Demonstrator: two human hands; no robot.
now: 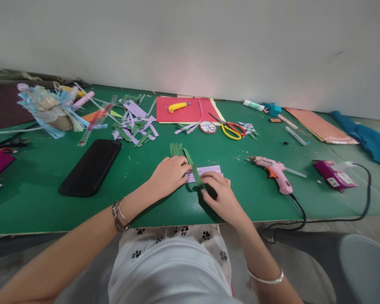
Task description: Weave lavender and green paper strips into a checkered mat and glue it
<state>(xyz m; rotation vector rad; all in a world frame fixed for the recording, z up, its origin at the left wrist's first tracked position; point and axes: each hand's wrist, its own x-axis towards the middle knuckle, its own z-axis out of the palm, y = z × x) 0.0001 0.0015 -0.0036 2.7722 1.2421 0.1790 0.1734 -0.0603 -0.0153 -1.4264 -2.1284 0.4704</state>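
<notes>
My left hand (169,174) rests palm down on the green table (44,202), its fingers pressing on a bundle of dark green paper strips (178,149) and lilac strips (209,171). My right hand (221,193) sits just to the right, its fingertips pinching one dark green strip (196,174) that crosses over the lilac ones. Both hands are near the table's front edge, close together.
A pink glue gun (275,171) with a black cord lies to the right. A black phone (91,166) lies left. Farther back lie scissors (231,128), a yellow cutter (178,107) on red paper (193,112), paper scraps (134,124) and a tinsel bundle (49,109).
</notes>
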